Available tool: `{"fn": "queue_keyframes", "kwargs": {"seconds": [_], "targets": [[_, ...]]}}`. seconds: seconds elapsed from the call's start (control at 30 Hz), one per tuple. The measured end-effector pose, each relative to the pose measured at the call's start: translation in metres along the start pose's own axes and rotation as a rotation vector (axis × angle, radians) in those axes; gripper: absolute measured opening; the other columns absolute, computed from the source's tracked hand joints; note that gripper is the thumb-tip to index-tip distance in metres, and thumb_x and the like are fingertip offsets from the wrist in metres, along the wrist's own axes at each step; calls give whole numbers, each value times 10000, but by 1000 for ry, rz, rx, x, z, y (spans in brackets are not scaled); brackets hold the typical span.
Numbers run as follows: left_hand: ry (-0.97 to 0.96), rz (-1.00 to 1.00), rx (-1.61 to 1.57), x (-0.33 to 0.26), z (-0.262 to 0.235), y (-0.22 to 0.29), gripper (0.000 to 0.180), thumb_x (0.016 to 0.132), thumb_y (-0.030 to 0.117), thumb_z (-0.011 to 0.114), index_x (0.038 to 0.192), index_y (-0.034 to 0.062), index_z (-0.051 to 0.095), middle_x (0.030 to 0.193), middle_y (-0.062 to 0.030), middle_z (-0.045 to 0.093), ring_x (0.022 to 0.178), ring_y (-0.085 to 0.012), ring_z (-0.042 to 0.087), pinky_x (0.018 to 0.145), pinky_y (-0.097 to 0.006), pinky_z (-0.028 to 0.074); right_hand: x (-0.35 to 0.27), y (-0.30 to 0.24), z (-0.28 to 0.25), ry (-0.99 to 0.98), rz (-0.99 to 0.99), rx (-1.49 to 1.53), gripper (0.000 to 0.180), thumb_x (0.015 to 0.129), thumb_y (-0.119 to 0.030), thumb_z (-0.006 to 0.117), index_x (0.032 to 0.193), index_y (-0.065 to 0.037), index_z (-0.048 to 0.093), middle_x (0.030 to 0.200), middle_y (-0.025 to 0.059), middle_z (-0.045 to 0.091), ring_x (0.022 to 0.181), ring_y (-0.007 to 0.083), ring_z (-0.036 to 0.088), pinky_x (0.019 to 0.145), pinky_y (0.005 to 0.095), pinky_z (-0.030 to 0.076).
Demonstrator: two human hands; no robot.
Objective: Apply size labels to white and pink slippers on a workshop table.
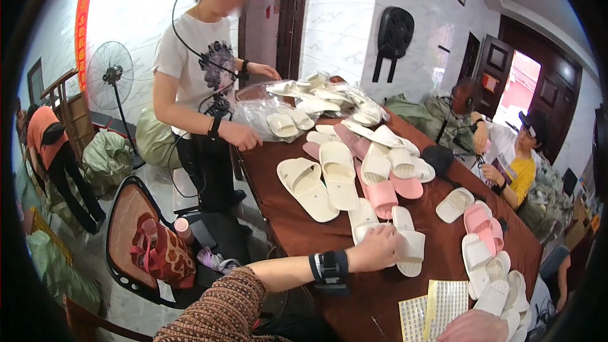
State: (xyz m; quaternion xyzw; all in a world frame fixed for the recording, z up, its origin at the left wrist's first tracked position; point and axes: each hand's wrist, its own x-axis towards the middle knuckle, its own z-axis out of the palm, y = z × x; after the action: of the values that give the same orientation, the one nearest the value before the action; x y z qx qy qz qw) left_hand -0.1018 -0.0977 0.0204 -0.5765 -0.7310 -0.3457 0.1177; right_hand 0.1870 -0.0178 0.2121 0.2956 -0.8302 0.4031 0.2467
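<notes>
My left hand (378, 248) reaches over a pair of white slippers near the table's front edge. Its fingers are bent and closed at the inner edge of the right-hand white slipper (411, 246); the other white slipper (363, 215) is partly under the hand. At the lower right, my right hand (475, 327) rests over the lower part of a sheet of small stickers (447, 301). The frame's edge cuts it off, so its fingertips do not show clearly. A second sticker sheet (413, 318) lies beside the first.
More white and pink slippers (380, 193) cover the brown-covered table (342, 297), with plastic-wrapped pairs (291, 120) at the far end. White slippers (491, 297) line the right side. One person (202, 69) stands across at left; another (516, 158) sits at right. A chair (136, 202) holds a red bag (161, 253).
</notes>
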Motion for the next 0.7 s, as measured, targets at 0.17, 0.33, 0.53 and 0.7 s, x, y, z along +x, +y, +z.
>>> {"fn": "queue_keyframes", "kwargs": {"seconds": [0.17, 0.33, 0.53, 0.7], "targets": [[-194, -129, 249, -9, -25, -26, 744, 746, 426, 770, 1283, -11, 498, 1268, -221, 512, 1187, -387, 486, 970, -508, 409, -16, 25, -24, -129, 15, 39, 232, 942, -187, 658, 1006, 36, 648, 865, 146, 696, 785, 317, 691, 696, 406, 545], [-224, -217, 97, -12, -37, -40, 861, 755, 412, 775, 1425, 33, 389, 1207, -236, 559, 1146, -390, 546, 963, -505, 407, -13, 30, -20, -54, -38, -18, 236, 936, -176, 685, 997, 49, 648, 833, 132, 712, 773, 308, 722, 645, 392, 561], [-174, -269, -231, 0, -42, -25, 811, 707, 293, 804, 1373, 0, 446, 1137, -255, 607, 1061, -405, 603, 899, -452, 493, -15, 21, -15, 159, 41, -66, 230, 870, -130, 744, 996, 57, 696, 867, 124, 717, 776, 273, 709, 711, 353, 555], [-120, -315, -456, 5, -63, 9, 772, 713, 251, 788, 1361, -12, 463, 1187, -262, 599, 1083, -372, 613, 920, -416, 498, -9, 12, -15, 339, 405, -185, 199, 879, -168, 732, 962, 12, 722, 803, 113, 710, 704, 186, 694, 639, 276, 526]]}}
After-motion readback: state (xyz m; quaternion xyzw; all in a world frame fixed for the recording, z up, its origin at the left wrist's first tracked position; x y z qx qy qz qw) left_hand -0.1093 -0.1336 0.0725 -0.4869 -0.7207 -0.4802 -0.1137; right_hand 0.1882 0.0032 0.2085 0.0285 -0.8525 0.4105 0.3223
